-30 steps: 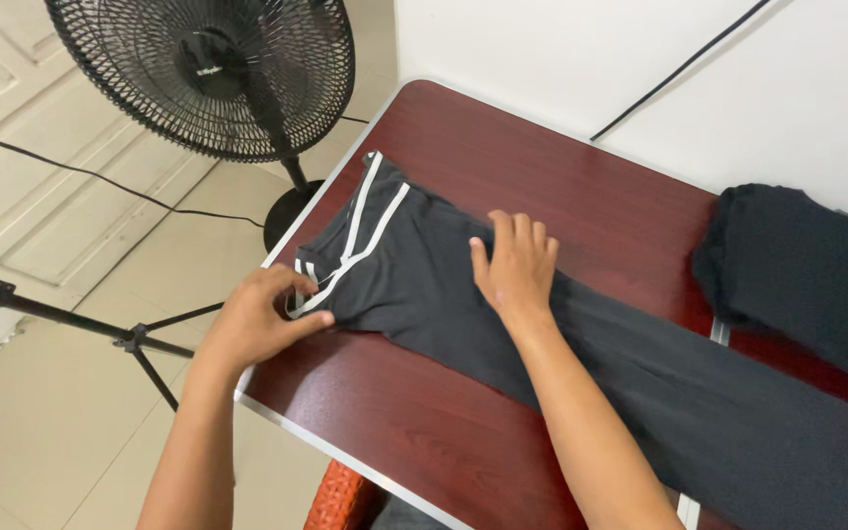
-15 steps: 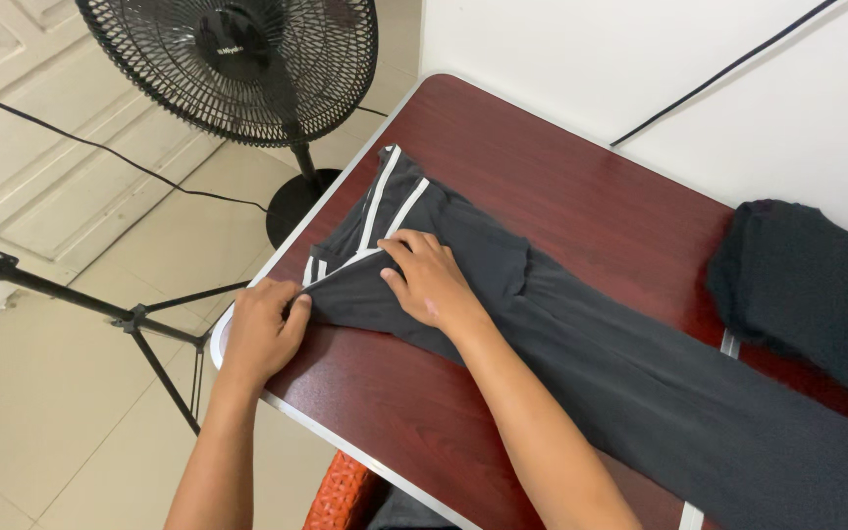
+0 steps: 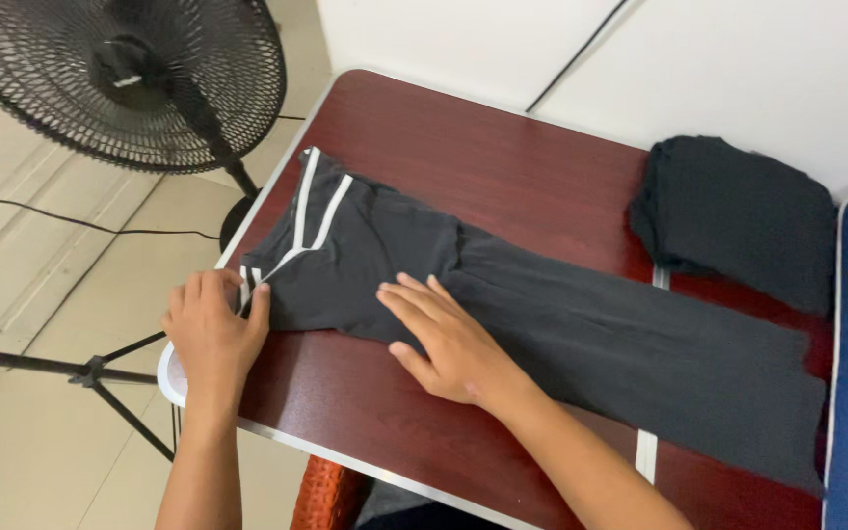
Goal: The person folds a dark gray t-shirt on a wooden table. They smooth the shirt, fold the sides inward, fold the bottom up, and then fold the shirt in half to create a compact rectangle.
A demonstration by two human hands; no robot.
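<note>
1. Pinching the striped corner of the dark trousers [image 3: 542,324], the left hand [image 3: 210,332] sits at the table [image 3: 503,167] edge, fingers closed on cloth.
2. The right hand [image 3: 444,339] lies flat on the trousers, fingers together.
3. A folded dark garment [image 3: 738,216] lies far right.

Dark trousers [image 3: 561,324] lay along the red table [image 3: 463,147]. The left hand [image 3: 210,334] pinched their striped near-left corner; the right hand [image 3: 444,339] pressed flat on them.
</note>
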